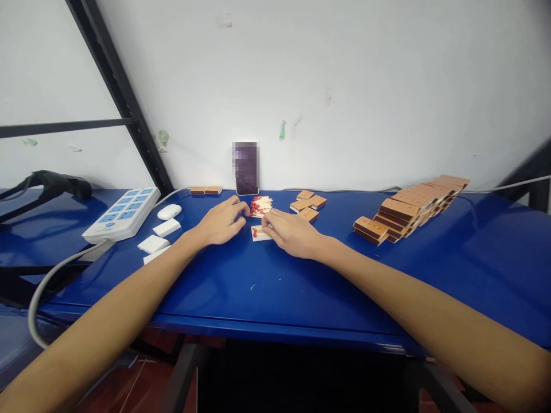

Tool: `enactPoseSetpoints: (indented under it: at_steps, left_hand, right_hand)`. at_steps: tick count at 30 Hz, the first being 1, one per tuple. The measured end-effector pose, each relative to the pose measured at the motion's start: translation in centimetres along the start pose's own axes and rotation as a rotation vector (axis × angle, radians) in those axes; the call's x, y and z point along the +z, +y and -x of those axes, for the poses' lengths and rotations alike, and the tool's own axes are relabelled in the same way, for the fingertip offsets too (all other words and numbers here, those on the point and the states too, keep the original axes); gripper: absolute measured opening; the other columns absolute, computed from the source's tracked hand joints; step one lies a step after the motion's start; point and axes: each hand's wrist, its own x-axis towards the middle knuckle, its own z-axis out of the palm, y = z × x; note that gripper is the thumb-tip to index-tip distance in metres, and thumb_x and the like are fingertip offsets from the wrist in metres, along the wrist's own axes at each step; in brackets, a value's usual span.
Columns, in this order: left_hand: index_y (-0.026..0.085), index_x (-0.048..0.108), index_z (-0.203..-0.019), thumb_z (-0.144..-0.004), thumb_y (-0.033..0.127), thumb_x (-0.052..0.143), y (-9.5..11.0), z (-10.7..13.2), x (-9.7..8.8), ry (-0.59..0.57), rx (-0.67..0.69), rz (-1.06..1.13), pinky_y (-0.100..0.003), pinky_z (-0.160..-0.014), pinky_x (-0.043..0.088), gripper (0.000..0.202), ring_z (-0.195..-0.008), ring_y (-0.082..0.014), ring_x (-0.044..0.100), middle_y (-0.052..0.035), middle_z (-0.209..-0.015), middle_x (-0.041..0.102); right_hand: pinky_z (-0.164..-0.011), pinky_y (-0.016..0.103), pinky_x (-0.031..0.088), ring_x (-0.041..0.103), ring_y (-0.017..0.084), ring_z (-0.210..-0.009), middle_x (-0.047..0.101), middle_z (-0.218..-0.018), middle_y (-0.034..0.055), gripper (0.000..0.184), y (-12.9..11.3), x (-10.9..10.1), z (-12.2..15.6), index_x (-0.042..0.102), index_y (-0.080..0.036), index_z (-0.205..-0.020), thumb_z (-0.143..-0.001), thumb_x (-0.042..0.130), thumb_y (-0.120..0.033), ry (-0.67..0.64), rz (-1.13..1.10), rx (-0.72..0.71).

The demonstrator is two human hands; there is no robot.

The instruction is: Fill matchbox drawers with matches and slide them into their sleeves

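A loose pile of red-tipped matches (pixel 260 206) lies on the blue table. Just in front of it is a small white matchbox tray (pixel 254 236) with some red-headed matches inside. My right hand (pixel 293 233) covers the tray's right part, its fingertips drawn together over it; what they pinch, if anything, is hidden. To the left of the pile, my left hand (pixel 224 221) is bent with thumb and fingers apart, the fingertips close to the matches. Nothing shows between them.
Several matchboxes (pixel 307 214) lie right of the pile, and a long stepped stack of matchboxes (pixel 404 205) stands farther right. White trays (pixel 167 227) and a power strip (pixel 124 212) are at left. A phone (pixel 247 169) leans on the wall.
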Motion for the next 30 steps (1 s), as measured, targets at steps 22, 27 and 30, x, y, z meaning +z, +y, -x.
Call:
enactPoseSetpoints:
  at_steps: [22, 27, 30]
  left_hand:
    - [0.021, 0.060, -0.098, -0.093, 0.034, 0.049, -0.3, -1.9, 2.2, 0.044, -0.089, -0.053, -0.034, -0.075, 0.045, 0.018, -0.083, -0.0209, 0.057, -0.0056, -0.096, 0.056]
    - [0.020, 0.061, -0.107, -0.094, 0.028, 0.045, -0.2, -1.8, 2.3, 0.060, 0.066, 0.022, -0.035, -0.080, 0.046, 0.022, -0.088, -0.0203, 0.056, -0.0062, -0.098, 0.054]
    - [0.022, 0.064, -0.107, -0.095, 0.027, 0.043, -0.2, -1.9, 2.4, 0.053, 0.111, 0.042, -0.035, -0.082, 0.046, 0.025, -0.088, -0.0201, 0.055, -0.0061, -0.097, 0.052]
  right_hand:
    - [-0.068, 0.031, 0.037, 0.057, 0.021, -0.083, 0.059, -0.110, 0.0073, 0.025, -0.4, -0.3, 0.3, 0.055, -0.021, -0.110, -0.093, 0.043, -0.035, 0.066, -0.007, 0.084]
    - [-0.071, 0.035, 0.040, 0.059, 0.026, -0.092, 0.058, -0.116, 0.0098, 0.040, -0.7, -0.5, 0.4, 0.053, -0.021, -0.122, -0.088, 0.048, -0.041, -0.021, 0.018, 0.141]
    - [-0.074, 0.036, 0.041, 0.059, 0.028, -0.097, 0.059, -0.115, 0.0103, 0.042, -0.7, -0.4, 0.4, 0.054, -0.020, -0.121, -0.086, 0.049, -0.041, -0.044, 0.024, 0.154]
